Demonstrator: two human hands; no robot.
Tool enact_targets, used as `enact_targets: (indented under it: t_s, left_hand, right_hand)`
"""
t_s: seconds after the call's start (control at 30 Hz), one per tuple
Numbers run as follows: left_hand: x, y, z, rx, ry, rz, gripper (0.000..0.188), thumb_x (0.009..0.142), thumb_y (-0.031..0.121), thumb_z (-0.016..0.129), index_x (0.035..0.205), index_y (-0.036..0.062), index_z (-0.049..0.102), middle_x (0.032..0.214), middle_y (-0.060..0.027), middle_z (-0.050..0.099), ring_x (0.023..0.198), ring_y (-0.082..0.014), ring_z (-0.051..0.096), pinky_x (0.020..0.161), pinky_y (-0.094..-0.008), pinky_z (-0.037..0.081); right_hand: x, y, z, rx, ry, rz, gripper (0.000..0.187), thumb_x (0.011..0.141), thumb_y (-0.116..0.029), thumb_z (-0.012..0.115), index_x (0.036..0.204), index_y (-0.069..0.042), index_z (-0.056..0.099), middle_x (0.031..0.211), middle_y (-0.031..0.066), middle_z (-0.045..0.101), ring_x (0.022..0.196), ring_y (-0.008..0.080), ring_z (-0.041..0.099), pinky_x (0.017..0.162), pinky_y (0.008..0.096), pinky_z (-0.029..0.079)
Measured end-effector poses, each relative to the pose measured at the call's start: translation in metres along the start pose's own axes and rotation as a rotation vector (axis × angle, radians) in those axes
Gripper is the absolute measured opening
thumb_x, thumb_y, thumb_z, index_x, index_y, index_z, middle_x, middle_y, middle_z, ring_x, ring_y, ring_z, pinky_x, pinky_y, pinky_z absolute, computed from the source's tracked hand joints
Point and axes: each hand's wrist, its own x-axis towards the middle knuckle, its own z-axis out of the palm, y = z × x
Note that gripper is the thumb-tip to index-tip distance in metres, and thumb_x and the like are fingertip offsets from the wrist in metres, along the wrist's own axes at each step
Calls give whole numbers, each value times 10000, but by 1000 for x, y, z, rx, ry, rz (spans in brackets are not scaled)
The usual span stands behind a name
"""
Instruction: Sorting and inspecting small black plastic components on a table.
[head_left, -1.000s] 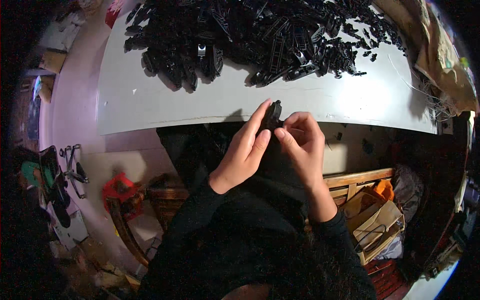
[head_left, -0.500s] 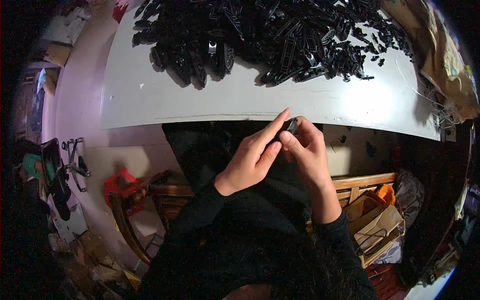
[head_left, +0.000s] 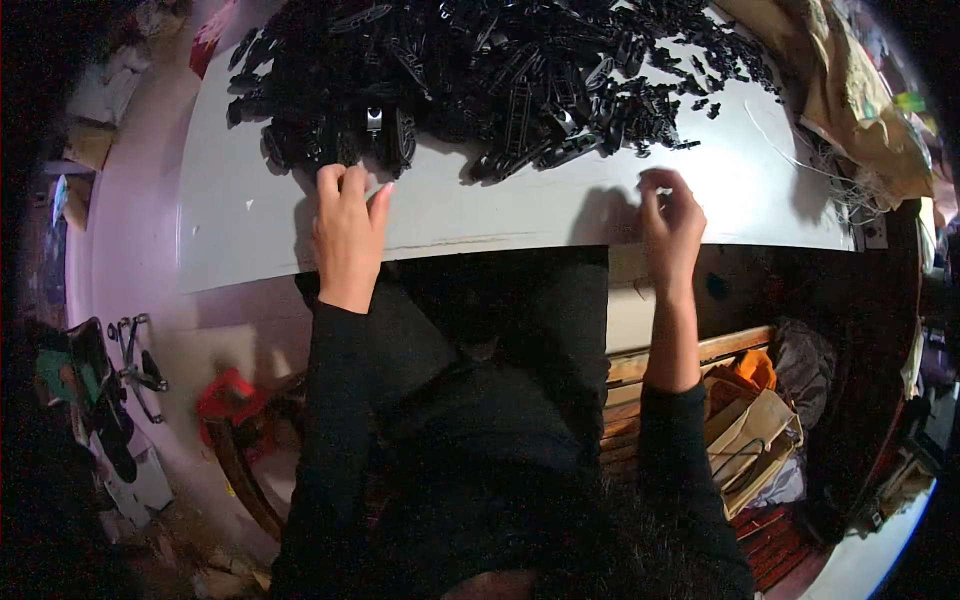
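My left hand [head_left: 346, 232] reaches over the white table with its fingers bent and the thumb held apart. Its fingertips are at the near edge of a pile of black plastic parts [head_left: 520, 120]; whether they touch one is hidden. Close by its thumb lies a long, ribbed black part [head_left: 403, 140]. My right hand [head_left: 674, 222] hovers above the table's front part, farther right, with thumb and fingers curled together. Something dark shows at its fingertips, too small to make out. Much smaller black pieces [head_left: 655, 125] lie beyond that hand.
The white table [head_left: 480, 215] ends just in front of my lap. Thin pale strands [head_left: 850, 190] and a tan cloth-like sheet [head_left: 850, 90] lie at its right end. A cardboard box [head_left: 755, 440] stands at lower right, a red object [head_left: 230, 395] at lower left.
My hands were together over my lap around a small dark part. They have since separated, the left going forward and left, the right forward and right. The view has shifted slightly.
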Motion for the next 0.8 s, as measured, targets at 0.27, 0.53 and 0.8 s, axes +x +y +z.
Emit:
enact_targets:
  t_s: [0.27, 0.53, 0.8]
  left_hand:
    - [6, -8, 3, 141, 174, -75, 275, 803, 300, 631, 916, 102, 477, 876, -94, 546, 781, -333, 572, 612, -438, 447]
    - [1, -12, -5, 213, 46, -182, 245, 766, 213, 652, 902, 84, 495, 845, -98, 562, 777, -316, 583, 617, -429, 447]
    - [-33, 10, -14, -907, 13, -452, 292, 901, 119, 539, 1123, -67, 500, 837, -95, 617, 720, -139, 613, 658, -245, 491]
  right_hand:
    - [45, 33, 7, -478, 28, -350, 153, 782, -96, 655, 885, -6, 586, 829, 92, 624, 648, 163, 583, 591, 314, 465]
    - [9, 11, -14, 644, -284, 444, 119, 838, -157, 629, 834, -50, 577, 724, 27, 605, 602, 81, 572, 508, 176, 410]
    - [-17, -7, -1, 854, -373, 458, 96, 857, -146, 601, 857, -54, 573, 697, 19, 591, 561, 74, 541, 506, 178, 413]
